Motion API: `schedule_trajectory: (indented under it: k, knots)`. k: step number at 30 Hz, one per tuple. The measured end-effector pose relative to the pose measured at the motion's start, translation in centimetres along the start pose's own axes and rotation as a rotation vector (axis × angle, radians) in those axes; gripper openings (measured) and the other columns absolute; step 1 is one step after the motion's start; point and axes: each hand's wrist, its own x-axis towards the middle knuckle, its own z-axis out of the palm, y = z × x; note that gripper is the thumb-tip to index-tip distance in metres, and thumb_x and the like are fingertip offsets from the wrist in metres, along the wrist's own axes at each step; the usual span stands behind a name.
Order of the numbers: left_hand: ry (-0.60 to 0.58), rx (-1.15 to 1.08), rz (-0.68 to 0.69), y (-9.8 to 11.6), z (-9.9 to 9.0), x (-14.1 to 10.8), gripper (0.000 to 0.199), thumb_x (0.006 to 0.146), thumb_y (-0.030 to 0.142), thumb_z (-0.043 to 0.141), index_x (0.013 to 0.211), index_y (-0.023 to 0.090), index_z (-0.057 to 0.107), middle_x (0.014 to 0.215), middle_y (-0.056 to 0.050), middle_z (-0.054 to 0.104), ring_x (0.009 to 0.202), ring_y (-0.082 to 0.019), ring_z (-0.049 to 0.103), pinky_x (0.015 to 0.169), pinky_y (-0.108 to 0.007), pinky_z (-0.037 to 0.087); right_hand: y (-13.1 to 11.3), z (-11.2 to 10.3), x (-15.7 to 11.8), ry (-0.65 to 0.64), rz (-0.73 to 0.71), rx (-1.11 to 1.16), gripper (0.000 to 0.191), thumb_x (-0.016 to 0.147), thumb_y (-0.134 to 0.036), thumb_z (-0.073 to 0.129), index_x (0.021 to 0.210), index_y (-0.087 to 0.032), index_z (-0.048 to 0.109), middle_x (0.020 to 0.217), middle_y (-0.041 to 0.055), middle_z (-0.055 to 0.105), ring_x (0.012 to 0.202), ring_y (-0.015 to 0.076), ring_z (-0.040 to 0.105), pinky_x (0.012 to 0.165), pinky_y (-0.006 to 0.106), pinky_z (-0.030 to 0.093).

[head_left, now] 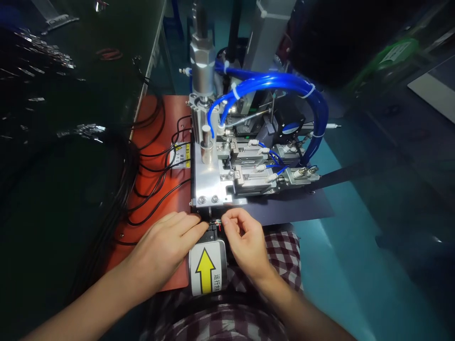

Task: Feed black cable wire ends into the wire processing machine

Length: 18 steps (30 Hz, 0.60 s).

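Note:
My left hand (172, 239) is closed, its thumb and fingertips together on a cable end at the front of the machine. Thin coloured wires (217, 221), one of them red, stick out between my two hands. My right hand (247, 241) pinches the tips of these wires between thumb and forefinger, with the other fingers curled. The wire tips themselves are too small to make out. Just below lies a black block (212, 233) on the machine's front. Nearer me is a white label with a yellow arrow (205, 272).
Behind my hands stands a metal machine (209, 182) with pneumatic cylinders (254, 177) and a bundle of blue air hoses (273, 81). Black cables (156, 182) loop over the orange-red base plate (159, 265) at left. More cables with shiny ends (88, 131) lie on the dark table.

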Motion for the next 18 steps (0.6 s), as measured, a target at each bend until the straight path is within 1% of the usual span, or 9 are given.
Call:
schedule_trajectory:
  k: [2,5,8,10,12,15,16,17,18]
  knots:
    - [-0.003,-0.012,0.003,-0.1,0.0,0.0,0.023,0.091,0.007,0.038,0.106,0.009,0.055,0.095,-0.008,0.058,0.080,-0.018,0.048,0.067,-0.030,0.043,0.1,-0.2,0.2,-0.034,0.075,0.019,0.022,0.086,-0.032,0.050,0.082,-0.012,0.055,0.063,-0.0006,0.043,0.055,0.0075,0.036,0.050,0.022,0.030]
    - [0.001,-0.009,0.005,-0.1,-0.1,0.0,0.025,0.092,0.008,0.036,0.106,0.009,0.056,0.094,-0.008,0.058,0.081,-0.018,0.049,0.067,-0.030,0.042,-0.3,-0.7,0.8,-0.119,0.260,0.144,0.026,0.083,-0.035,0.053,0.082,-0.009,0.054,0.064,-0.0002,0.044,0.055,0.0072,0.035,0.050,0.022,0.029]
    - [0.003,0.000,-0.005,0.0,-0.3,-0.1,0.027,0.092,0.008,0.035,0.106,0.010,0.058,0.094,-0.008,0.059,0.081,-0.018,0.050,0.067,-0.030,0.042,-0.5,-1.1,0.8,-0.125,0.380,0.215,0.029,0.081,-0.036,0.055,0.081,-0.007,0.054,0.065,0.0006,0.046,0.057,0.0070,0.037,0.053,0.022,0.030]
    - [0.008,-0.001,-0.001,0.1,-0.5,-0.1,0.027,0.092,0.008,0.034,0.105,0.009,0.059,0.093,-0.008,0.059,0.080,-0.017,0.050,0.066,-0.029,0.042,-0.6,-1.2,0.3,-0.103,0.380,0.228,0.031,0.081,-0.039,0.055,0.082,-0.007,0.054,0.066,0.0013,0.047,0.058,0.0073,0.036,0.053,0.022,0.029]
    - [0.008,-0.001,0.006,0.1,-0.5,-0.2,0.026,0.093,0.010,0.035,0.104,0.009,0.059,0.093,-0.008,0.059,0.080,-0.018,0.050,0.067,-0.030,0.043,-0.8,-1.0,-0.3,-0.132,0.373,0.235,0.034,0.079,-0.042,0.057,0.081,-0.008,0.055,0.068,0.0025,0.047,0.059,0.0078,0.036,0.053,0.023,0.028]
    - [0.004,0.004,0.008,0.1,-0.4,-0.1,0.025,0.093,0.011,0.036,0.105,0.009,0.058,0.095,-0.009,0.059,0.082,-0.018,0.050,0.068,-0.030,0.043,-1.4,-0.6,-0.9,-0.160,0.437,0.239,0.035,0.075,-0.043,0.062,0.077,-0.009,0.055,0.063,0.0015,0.044,0.056,0.0077,0.033,0.051,0.023,0.025]
    - [0.004,0.003,0.005,0.0,-0.3,-0.1,0.025,0.093,0.011,0.036,0.105,0.009,0.058,0.094,-0.009,0.059,0.081,-0.018,0.050,0.068,-0.030,0.043,-1.7,-0.5,-1.0,-0.148,0.427,0.187,0.033,0.074,-0.042,0.062,0.075,-0.010,0.056,0.061,0.0008,0.042,0.054,0.0078,0.032,0.050,0.024,0.025]
    - [0.003,0.000,0.004,0.0,-0.3,0.0,0.026,0.093,0.011,0.036,0.105,0.009,0.058,0.094,-0.009,0.059,0.080,-0.018,0.050,0.068,-0.030,0.043,-1.9,-0.5,-1.0,-0.119,0.374,0.088,0.030,0.076,-0.041,0.060,0.073,-0.011,0.057,0.059,0.0004,0.041,0.053,0.0081,0.032,0.050,0.024,0.025]
    - [0.003,-0.004,0.001,0.0,-0.2,0.0,0.026,0.093,0.011,0.036,0.105,0.009,0.058,0.093,-0.008,0.059,0.079,-0.017,0.050,0.067,-0.030,0.043,-2.2,-0.6,-1.0,-0.086,0.281,-0.054,0.027,0.078,-0.040,0.058,0.072,-0.013,0.057,0.059,0.0005,0.042,0.054,0.0088,0.034,0.052,0.025,0.026]
